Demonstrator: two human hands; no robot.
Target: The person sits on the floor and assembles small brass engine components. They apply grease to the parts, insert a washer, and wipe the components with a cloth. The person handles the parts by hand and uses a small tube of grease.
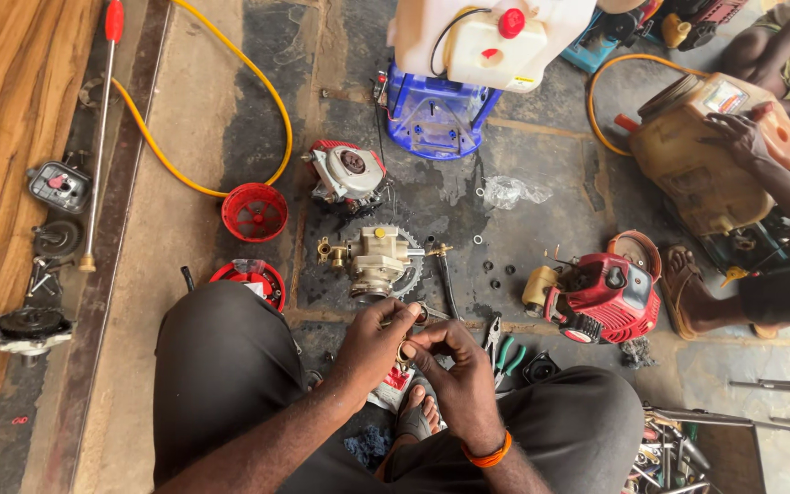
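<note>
At the far left, a wooden board (2, 183) ran along the edge, and beside it lay a long spray lance (101, 137) with a red grip, near three dark engine parts on the floor. Two red round fan covers (254, 211) sat further right, one by the loop of a yellow hose (221, 55). Two stripped units followed: a small engine (349, 174) with a grey housing and, below it, a brass-fitted pump (378, 259) with a toothed gear.

In the middle the left hand (372, 343) and the right hand (454, 366) met just above the crossed legs, both closed around a small ring-shaped part (403, 352); its exact kind was too small to tell. Green-handled pliers (507, 357) lay just right of them.

One red engine (601, 297) stood further right, and another person's hand (733, 133) rested on a yellowish sprayer tank (697, 174). The stained concrete floor (541, 220) carried everything.
</note>
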